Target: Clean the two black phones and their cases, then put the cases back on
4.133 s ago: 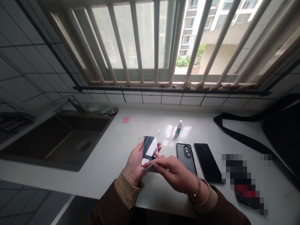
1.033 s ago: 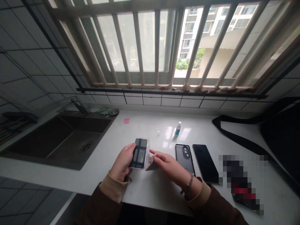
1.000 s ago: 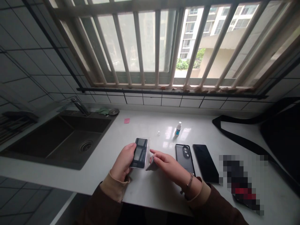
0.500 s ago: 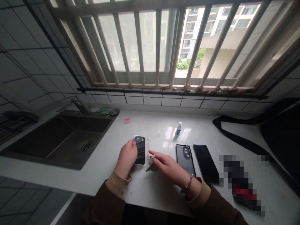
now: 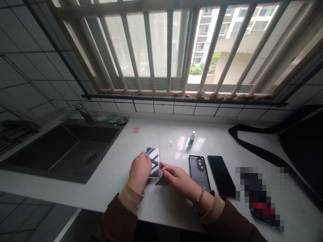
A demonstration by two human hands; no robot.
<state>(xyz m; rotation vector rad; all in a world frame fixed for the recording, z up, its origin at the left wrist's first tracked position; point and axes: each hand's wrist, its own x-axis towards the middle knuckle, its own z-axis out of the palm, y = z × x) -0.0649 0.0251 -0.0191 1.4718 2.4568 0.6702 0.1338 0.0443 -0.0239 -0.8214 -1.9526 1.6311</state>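
Observation:
My left hand [image 5: 140, 170] grips a phone [image 5: 153, 161] by its left edge, holding it low over the white counter [image 5: 161, 201], its glossy screen reflecting the window bars. My right hand [image 5: 176, 177] is just right of it, fingertips pinched on a small grey cloth [image 5: 163, 180] by the phone's lower right corner. A clear case edge shows along the phone's right side.
A dark phone case [image 5: 199, 171] and a black phone [image 5: 221, 174] lie to the right. A small dropper bottle [image 5: 192, 138] stands behind. A dark sink [image 5: 60, 148] with tap is on the left; a black bag strap [image 5: 257, 148] on the right.
The phone has been lowered from chest height toward the counter and turned; my right hand stopped wiping the screen and now pinches the cloth beside it.

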